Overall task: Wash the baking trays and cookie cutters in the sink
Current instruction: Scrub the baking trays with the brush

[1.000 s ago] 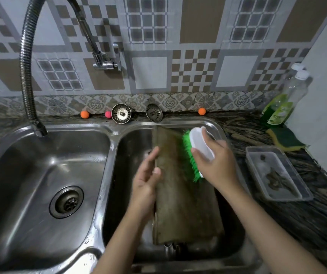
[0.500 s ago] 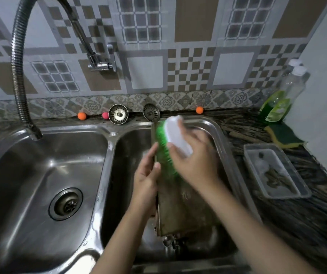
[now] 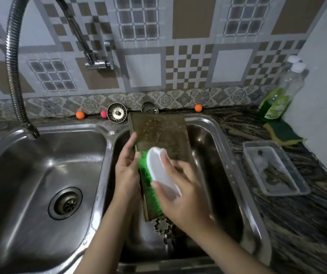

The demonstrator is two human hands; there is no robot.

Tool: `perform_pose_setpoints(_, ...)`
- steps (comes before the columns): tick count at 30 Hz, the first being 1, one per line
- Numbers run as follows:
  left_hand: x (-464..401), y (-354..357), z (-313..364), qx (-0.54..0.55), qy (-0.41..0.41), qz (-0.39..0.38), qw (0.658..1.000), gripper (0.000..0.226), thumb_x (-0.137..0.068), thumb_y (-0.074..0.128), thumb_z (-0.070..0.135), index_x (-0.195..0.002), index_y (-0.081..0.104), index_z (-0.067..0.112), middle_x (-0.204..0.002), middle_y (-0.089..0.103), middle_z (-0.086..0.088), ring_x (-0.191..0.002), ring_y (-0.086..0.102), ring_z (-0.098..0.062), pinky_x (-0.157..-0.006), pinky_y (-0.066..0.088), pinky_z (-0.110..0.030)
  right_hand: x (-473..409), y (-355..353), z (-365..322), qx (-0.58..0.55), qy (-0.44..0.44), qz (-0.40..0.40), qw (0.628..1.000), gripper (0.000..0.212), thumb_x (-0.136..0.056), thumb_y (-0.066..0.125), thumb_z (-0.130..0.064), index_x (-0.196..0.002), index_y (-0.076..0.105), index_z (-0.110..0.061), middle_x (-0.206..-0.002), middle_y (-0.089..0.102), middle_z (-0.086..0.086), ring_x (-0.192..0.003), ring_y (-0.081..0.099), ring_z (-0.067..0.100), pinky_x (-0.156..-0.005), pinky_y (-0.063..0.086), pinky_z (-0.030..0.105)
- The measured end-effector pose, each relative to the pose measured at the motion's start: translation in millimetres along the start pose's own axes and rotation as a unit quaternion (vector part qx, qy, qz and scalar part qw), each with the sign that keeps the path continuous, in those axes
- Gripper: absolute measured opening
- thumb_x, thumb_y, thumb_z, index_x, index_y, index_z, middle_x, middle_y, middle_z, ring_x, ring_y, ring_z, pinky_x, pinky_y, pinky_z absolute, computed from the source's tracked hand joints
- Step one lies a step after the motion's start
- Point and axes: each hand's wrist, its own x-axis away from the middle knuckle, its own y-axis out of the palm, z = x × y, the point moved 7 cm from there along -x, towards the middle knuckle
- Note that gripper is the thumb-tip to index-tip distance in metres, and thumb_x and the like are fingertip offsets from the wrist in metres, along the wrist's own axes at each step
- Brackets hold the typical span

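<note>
A dark, stained baking tray (image 3: 162, 133) stands tilted in the right basin of the steel double sink (image 3: 225, 155), its top edge near the back rim. My left hand (image 3: 127, 167) grips the tray's left edge. My right hand (image 3: 184, 196) holds a scrub brush (image 3: 161, 173) with a white back and green bristles, pressed on the tray's lower half. A flower-shaped cookie cutter (image 3: 161, 225) lies in the basin just below the tray's lower edge; others beneath it are hard to make out.
A flexible tap (image 3: 13, 62) hangs over the left basin with its drain (image 3: 65, 202). Two strainers (image 3: 117, 112) and small balls lie on the back ledge. On the dark counter to the right are a clear container (image 3: 275, 171), a sponge (image 3: 283, 133) and soap bottles (image 3: 281, 95).
My right hand has drawn the brush from the tray's top edge down to its lower half. My left hand keeps hold of the tray's left edge.
</note>
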Motion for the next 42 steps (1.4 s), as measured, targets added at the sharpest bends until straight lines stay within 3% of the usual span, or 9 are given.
perform_pose_setpoints(6,-6,-35,8,-0.041,0.004,0.041,0.998,0.046,-0.090,0.048,0.005,-0.125,0.055,0.033,-0.144,0.048,-0.006,-0.135,0.042,-0.025,-0.113,0.030,-0.051,11,-39,88,0.027,0.125,0.020,0.992,0.064,-0.082,0.065,-0.047,-0.139,0.035,-0.044,-0.100,0.052,-0.005,-0.090,0.058,0.006,-0.071,0.040,-0.001)
perform_pose_setpoints(13,0,17,-4,-0.106,-0.012,-0.040,0.994,0.055,-0.089,0.049,-0.015,-0.124,0.052,0.027,-0.126,0.057,0.013,-0.118,0.052,0.008,-0.107,0.038,-0.021,-23,-41,68,-0.069,0.112,0.036,0.991,0.039,-0.086,0.068,-0.024,-0.115,0.055,-0.047,-0.115,0.055,-0.005,-0.108,0.056,0.006,-0.088,0.044,0.009)
perform_pose_setpoints(20,8,38,-25,-0.086,-0.086,-0.078,0.989,0.053,-0.089,0.053,-0.009,-0.121,0.057,0.033,-0.133,0.058,-0.006,-0.122,0.055,-0.019,-0.100,0.046,-0.034,-27,-26,57,-0.074,0.120,0.032,0.990,0.028,-0.079,0.076,-0.023,-0.105,0.068,-0.033,-0.102,0.061,-0.006,-0.099,0.056,-0.001,-0.083,0.042,0.006)
perform_pose_setpoints(27,13,40,-28,-0.097,-0.111,-0.099,0.984,0.054,-0.092,0.048,-0.009,-0.124,0.054,0.034,-0.130,0.059,-0.005,-0.120,0.057,-0.019,-0.103,0.045,-0.038,-23,-21,57,-0.163,0.202,-0.017,0.966,0.038,-0.077,0.078,-0.019,-0.104,0.067,-0.043,-0.109,0.067,-0.013,-0.097,0.064,-0.001,-0.080,0.050,0.011)
perform_pose_setpoints(31,13,45,-34,-0.116,-0.130,-0.113,0.978,0.055,-0.096,0.043,-0.003,-0.124,0.055,0.042,-0.130,0.057,-0.013,-0.122,0.054,-0.027,-0.101,0.046,-0.043,-17,-22,54,-0.048,0.208,-0.027,0.977,0.049,-0.071,0.080,-0.038,-0.117,0.064,-0.038,-0.116,0.052,-0.009,-0.109,0.051,0.002,-0.086,0.044,0.011)
perform_pose_setpoints(34,12,40,-38,-0.134,-0.147,-0.107,0.974,0.054,-0.098,0.042,0.000,-0.133,0.049,0.040,-0.115,0.058,-0.012,-0.104,0.059,-0.022,-0.084,0.054,-0.032,-17,-30,52,0.031,0.192,-0.030,0.980,0.053,-0.069,0.082,-0.038,-0.119,0.065,-0.032,-0.116,0.039,-0.010,-0.117,0.046,0.013,-0.094,0.047,0.025)
perform_pose_setpoints(36,11,35,-40,-0.146,-0.146,-0.102,0.973,0.056,-0.097,0.044,0.001,-0.130,0.050,0.046,-0.137,0.052,-0.009,-0.129,0.045,-0.032,-0.102,0.044,-0.043,-19,-37,50,0.093,0.168,-0.044,0.980,0.051,-0.072,0.082,-0.033,-0.120,0.065,-0.029,-0.111,0.034,-0.012,-0.122,0.042,0.019,-0.098,0.046,0.032)
perform_pose_setpoints(38,10,31,-41,-0.153,-0.136,-0.095,0.974,0.056,-0.096,0.045,0.000,-0.129,0.051,0.046,-0.142,0.048,-0.005,-0.134,0.043,-0.022,-0.103,0.045,-0.037,-23,-42,48,0.162,0.143,-0.063,0.974,0.049,-0.073,0.081,-0.032,-0.120,0.066,-0.029,-0.114,0.041,-0.008,-0.123,0.040,0.021,-0.097,0.042,0.031)
perform_pose_setpoints(42,11,29,-45,-0.139,-0.147,-0.090,0.975,0.052,-0.097,0.040,-0.005,-0.137,0.045,0.028,-0.116,0.061,0.005,-0.082,0.064,0.013,-0.060,0.049,-0.008,-35,-47,40,0.344,0.040,-0.093,0.933,0.042,-0.070,0.081,-0.037,-0.110,0.071,-0.032,-0.093,0.069,-0.001,-0.099,0.046,0.022,-0.078,0.036,0.034)
